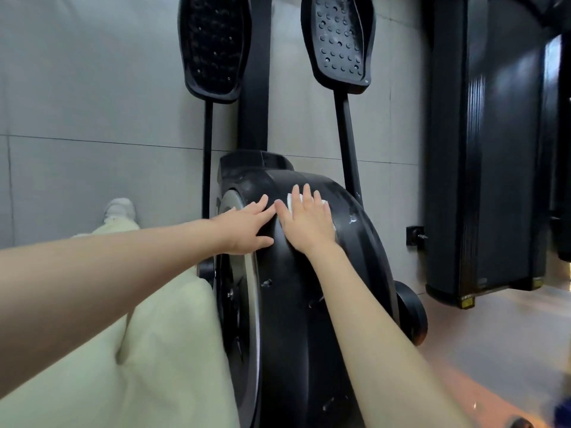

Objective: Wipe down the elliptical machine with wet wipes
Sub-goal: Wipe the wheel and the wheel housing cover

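A person's right hand (309, 222) presses a white wet wipe (290, 201) flat against the elliptical machine's black wheel cover (293, 304), fingers (306, 196) straight and spread over it, while the left hand (247, 227), just beside it at 9 o'clock, rests with fingers released on the cover's edge. The wipe looks thin, limp and damp, likely to bunch unless kept under a flat palm; the hard, smooth, curved cover should not budge. No wipe pack or other container is in view; pedals (338, 41) sit at 12 o'clock.
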